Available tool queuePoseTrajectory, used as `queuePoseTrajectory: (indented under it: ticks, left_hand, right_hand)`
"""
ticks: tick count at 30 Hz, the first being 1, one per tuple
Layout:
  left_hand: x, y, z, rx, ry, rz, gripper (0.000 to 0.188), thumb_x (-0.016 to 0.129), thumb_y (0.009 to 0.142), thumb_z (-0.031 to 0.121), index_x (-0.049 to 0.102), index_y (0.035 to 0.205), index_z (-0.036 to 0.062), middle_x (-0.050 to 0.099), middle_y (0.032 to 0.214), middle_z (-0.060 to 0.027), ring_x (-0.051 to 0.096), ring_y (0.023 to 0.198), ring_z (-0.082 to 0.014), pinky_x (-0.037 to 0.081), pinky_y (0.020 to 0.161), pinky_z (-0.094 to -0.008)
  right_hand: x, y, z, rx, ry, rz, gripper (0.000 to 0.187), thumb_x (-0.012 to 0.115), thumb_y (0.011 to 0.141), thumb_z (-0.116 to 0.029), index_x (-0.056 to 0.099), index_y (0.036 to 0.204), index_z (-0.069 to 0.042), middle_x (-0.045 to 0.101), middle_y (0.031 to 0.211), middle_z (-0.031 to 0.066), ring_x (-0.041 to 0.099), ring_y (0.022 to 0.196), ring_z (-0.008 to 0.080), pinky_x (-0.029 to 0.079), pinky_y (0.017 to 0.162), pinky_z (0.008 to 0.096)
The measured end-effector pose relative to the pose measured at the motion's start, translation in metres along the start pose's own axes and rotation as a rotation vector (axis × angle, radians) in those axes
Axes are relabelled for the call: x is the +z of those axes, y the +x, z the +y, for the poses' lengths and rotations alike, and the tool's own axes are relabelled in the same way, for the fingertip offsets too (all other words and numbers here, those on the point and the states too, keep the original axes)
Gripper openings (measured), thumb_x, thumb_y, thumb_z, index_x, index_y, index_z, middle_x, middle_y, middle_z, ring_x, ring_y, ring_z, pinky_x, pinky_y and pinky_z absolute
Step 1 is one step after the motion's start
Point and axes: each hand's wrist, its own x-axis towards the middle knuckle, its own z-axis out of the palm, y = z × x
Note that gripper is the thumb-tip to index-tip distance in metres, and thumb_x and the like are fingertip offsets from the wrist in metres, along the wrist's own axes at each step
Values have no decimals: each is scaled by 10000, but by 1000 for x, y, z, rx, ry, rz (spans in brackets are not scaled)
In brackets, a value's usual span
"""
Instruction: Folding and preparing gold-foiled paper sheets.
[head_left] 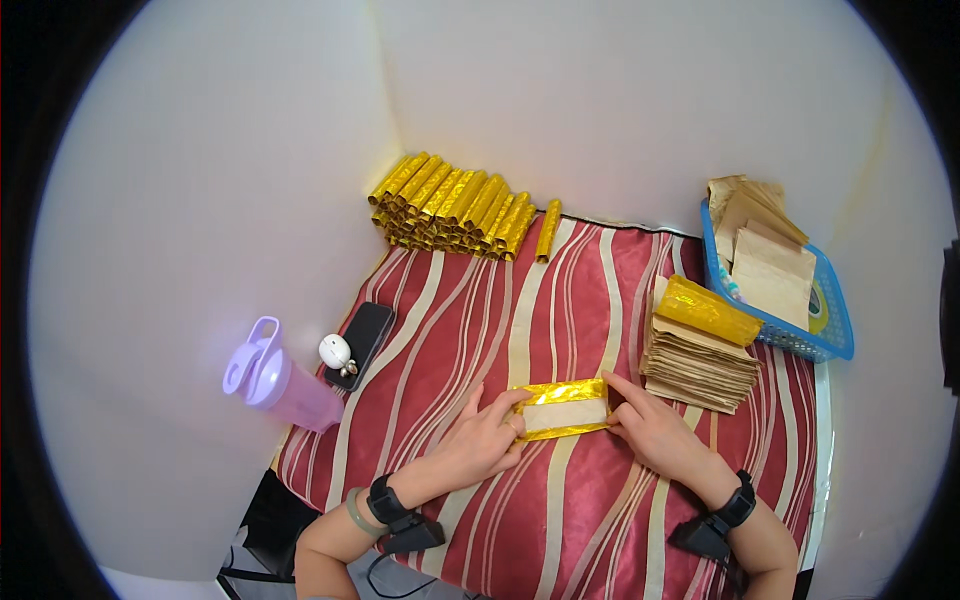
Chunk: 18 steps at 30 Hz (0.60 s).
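Observation:
A gold foil paper [565,414] lies on the striped cloth in front of me, its long edges turned in over a pale beige strip. At its left end my left hand [480,436] grips the edge, with one finger held away from the paper. My right hand [652,430] pinches the opposite end, fingertips at the upper and lower corners. Beyond my right hand stands a stack of brown paper sheets [700,372], topped by a curved gold foil sheet [708,308].
Many gold foil rolls [450,205] are piled at the back left, with a single roll [548,230] beside them. A blue basket [835,310] holds brown paper at the right. A purple bottle [290,385], phone [372,325] and white earbud case [335,350] occupy the left side.

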Motion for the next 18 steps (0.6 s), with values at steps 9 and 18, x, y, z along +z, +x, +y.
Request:
queuePoseTrajectory:
  ticks: [9,18]
  left_hand:
    - [1,0,-4,-35,-57,-4,206,695,788,133,540,903,62,500,1200,-136,524,1117,-295,365,1018,-532]
    - [-2,14,-15,-292,-511,203,125,657,845,59,569,908,-2,519,1052,-119,560,990,-257,458,864,-333]
  right_hand:
    - [0,2,6,88,242,-96,210,637,830,7,457,938,2,401,1403,225,562,1126,366,500,888,387]
    - [13,8,14,214,381,134,158,606,882,-61,517,986,18,555,1224,184,604,986,373,504,823,409]
